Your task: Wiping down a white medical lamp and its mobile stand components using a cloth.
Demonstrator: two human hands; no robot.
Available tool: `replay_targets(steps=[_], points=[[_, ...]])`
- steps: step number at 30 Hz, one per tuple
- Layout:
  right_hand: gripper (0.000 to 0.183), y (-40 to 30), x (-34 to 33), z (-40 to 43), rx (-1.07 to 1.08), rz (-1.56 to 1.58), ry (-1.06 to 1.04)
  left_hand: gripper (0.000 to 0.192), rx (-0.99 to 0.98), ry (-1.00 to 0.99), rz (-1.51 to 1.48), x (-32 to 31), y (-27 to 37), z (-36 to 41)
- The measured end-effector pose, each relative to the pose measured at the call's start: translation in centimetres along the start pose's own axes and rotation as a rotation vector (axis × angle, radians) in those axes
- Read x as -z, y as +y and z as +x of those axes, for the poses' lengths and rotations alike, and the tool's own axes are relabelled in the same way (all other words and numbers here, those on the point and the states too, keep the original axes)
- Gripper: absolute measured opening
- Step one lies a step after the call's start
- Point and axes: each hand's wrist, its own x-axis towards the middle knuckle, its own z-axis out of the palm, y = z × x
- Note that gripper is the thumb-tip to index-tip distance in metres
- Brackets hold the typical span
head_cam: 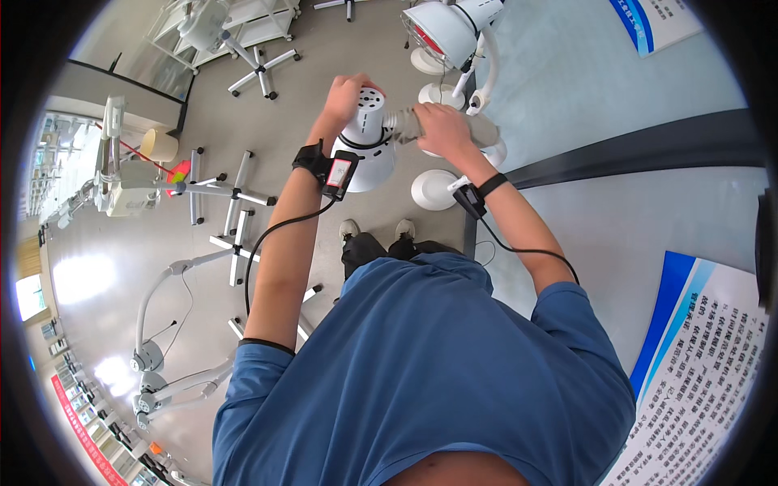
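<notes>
A white heat lamp head [366, 164] with a vented rear housing hangs in front of me, its wide shade turned downward. My left hand [347, 100] rests on the side and top edge of that housing. A ribbed white joint [394, 119] links the housing to the lamp's arm. Around the arm is a greyish-beige cloth [484, 130], and my right hand [444, 130] grips it there. The palm sides of both hands are hidden. Each wrist bears a strapped-on black device with a cable.
Another heat lamp [447, 30] with a red bulb stands beyond my right hand. White round bases [434, 189] are on the floor beside the wall panel [608, 206]. Wheeled stands [237, 193] spread to the left, near a cream bin [159, 144]. Posters with writing hang at right.
</notes>
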Motion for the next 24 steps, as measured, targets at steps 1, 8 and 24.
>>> replay_targets(steps=[1, 8, 24], points=[[0.045, -0.1, 0.6, -0.5, -0.043, -0.029, 0.002, 0.037, 0.004, 0.005, -0.001, -0.2, 0.4, -0.2], [0.043, 2.1, 0.9, -2.9, -0.146, -0.083, 0.053, 0.037, 0.012, 0.013, 0.019, -0.4, 0.4, -0.1], [0.038, -4.6, 1.3, 4.0, -0.238, 0.026, -0.261, 0.033, 0.076, 0.185, 0.157, -0.4, 0.1, 0.9]])
